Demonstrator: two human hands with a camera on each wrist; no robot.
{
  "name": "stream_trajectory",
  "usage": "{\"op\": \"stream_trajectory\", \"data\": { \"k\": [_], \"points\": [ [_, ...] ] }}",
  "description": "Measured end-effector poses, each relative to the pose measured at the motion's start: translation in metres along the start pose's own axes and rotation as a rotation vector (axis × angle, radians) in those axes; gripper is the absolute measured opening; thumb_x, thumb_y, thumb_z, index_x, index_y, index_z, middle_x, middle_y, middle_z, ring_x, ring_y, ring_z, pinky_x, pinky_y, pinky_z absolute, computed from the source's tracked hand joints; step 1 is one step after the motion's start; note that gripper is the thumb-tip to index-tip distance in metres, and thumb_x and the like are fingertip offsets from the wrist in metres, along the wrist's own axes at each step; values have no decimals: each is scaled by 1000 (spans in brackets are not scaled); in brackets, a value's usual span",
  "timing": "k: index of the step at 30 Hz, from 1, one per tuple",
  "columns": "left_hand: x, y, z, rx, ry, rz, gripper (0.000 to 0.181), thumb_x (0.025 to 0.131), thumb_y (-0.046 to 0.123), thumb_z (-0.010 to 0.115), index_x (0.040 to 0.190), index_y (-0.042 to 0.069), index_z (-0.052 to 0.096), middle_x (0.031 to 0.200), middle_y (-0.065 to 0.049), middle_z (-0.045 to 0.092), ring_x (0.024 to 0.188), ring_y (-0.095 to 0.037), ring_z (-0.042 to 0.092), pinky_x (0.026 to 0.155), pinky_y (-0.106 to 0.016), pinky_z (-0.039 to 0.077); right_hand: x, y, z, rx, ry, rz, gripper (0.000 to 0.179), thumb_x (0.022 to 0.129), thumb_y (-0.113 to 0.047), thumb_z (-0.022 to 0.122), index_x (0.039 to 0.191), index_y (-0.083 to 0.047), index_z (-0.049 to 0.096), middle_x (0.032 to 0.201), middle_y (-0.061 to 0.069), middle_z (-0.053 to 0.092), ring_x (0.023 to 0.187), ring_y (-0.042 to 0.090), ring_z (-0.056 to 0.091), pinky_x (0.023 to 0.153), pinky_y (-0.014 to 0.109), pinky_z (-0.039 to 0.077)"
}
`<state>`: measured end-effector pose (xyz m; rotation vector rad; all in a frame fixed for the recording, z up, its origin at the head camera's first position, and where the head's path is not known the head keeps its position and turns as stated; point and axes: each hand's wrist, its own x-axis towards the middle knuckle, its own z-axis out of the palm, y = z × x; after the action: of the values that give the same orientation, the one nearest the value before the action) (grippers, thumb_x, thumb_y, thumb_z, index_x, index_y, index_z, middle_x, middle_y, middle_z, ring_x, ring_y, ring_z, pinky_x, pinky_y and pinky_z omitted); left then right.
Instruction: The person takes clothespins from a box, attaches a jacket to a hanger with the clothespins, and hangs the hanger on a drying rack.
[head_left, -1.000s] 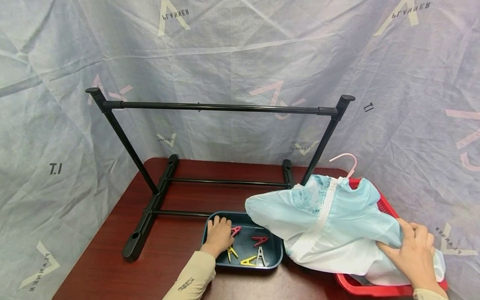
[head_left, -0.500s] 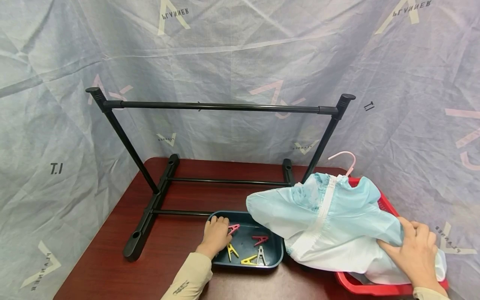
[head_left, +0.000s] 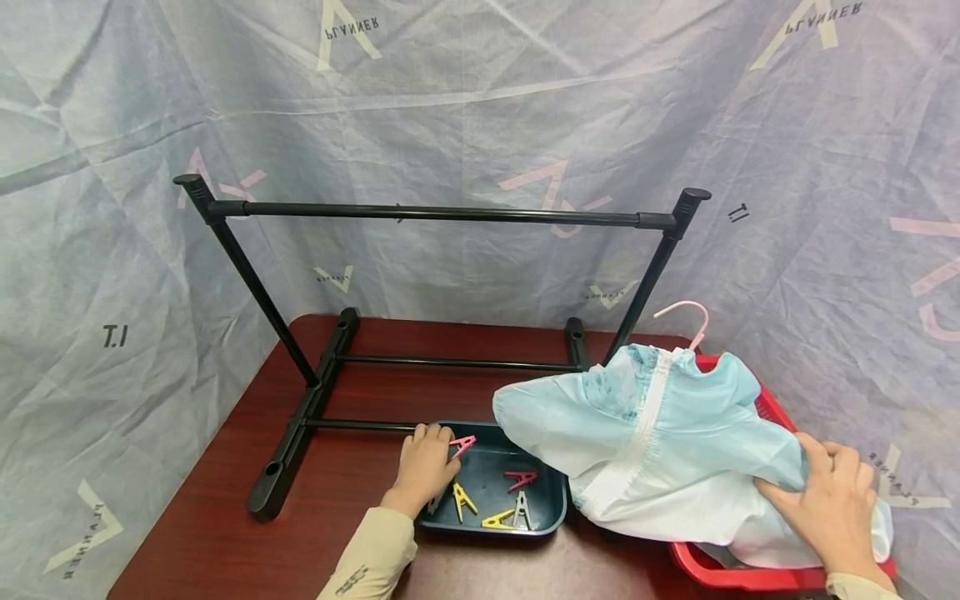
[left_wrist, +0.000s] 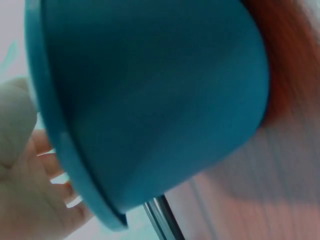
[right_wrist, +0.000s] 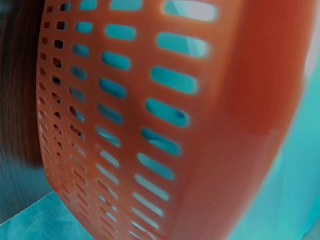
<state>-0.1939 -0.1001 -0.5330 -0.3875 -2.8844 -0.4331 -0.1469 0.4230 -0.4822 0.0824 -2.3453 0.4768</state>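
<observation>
My left hand is over the left end of a dark blue tray, pinching a pink clothespin between thumb and fingers. In the left wrist view the tray's outer wall fills the middle, hiding the clothespin, with the hand behind its rim. Several more yellow, red and grey clothespins lie in the tray. At the right, my right hand grips the sleeve side of a light blue and white garment. That garment is on a pink hanger and lies over a red basket.
A black rack with a high top bar stands on the dark red table, behind the tray. Its foot reaches forward at the left. The slotted basket wall fills the right wrist view. A printed grey cloth hangs behind.
My left hand has shifted slightly left and up with the pink clothespin, uncovering more of the tray. The right hand stays in place on the garment.
</observation>
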Motion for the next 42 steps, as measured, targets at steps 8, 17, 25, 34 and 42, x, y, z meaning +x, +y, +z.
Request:
{"op": "stream_trajectory", "data": {
  "k": [8, 17, 25, 34, 42],
  "points": [
    [0, 0, -5, -13, 53, 0, 33, 85, 23, 77, 110, 5, 66, 99, -8, 59, 96, -28, 48, 77, -42, 40, -1, -2, -3, -13, -49, 40, 75, 58, -33, 81, 120, -4, 52, 110, 32, 39, 95, 56, 35, 67, 63, 23],
    [-1, 0, -9, -56, 145, 12, 34, 83, 22, 79, 109, 5, 65, 100, -8, 58, 100, -28, 48, 79, -43, 40, -1, -3, -4, -22, -44, 41, 75, 57, -30, 82, 120, -5, 51, 110, 33, 39, 94, 56, 34, 67, 62, 23],
    [-3, -2, -14, -103, 288, 36, 32, 82, 20, 80, 106, 4, 66, 98, -8, 59, 99, -28, 49, 80, -43, 43, -1, -4, -5, -31, -48, 46, 74, 57, -29, 82, 120, -5, 51, 110, 32, 40, 94, 55, 34, 65, 61, 22],
    [-1, 1, -25, -141, 421, 117, 34, 80, 19, 81, 107, 5, 65, 98, -8, 59, 96, -27, 48, 80, -42, 43, 0, -4, -6, -26, -40, 34, 75, 58, -36, 81, 120, -5, 52, 110, 33, 39, 94, 56, 34, 66, 63, 23],
    [3, 9, -35, -131, 447, 158, 33, 80, 20, 80, 106, 6, 66, 100, -7, 61, 98, -25, 49, 80, -42, 44, 1, -4, -5, -26, -23, 23, 77, 62, -52, 76, 119, -6, 52, 109, 33, 39, 93, 56, 34, 65, 63, 23]
  ]
}}
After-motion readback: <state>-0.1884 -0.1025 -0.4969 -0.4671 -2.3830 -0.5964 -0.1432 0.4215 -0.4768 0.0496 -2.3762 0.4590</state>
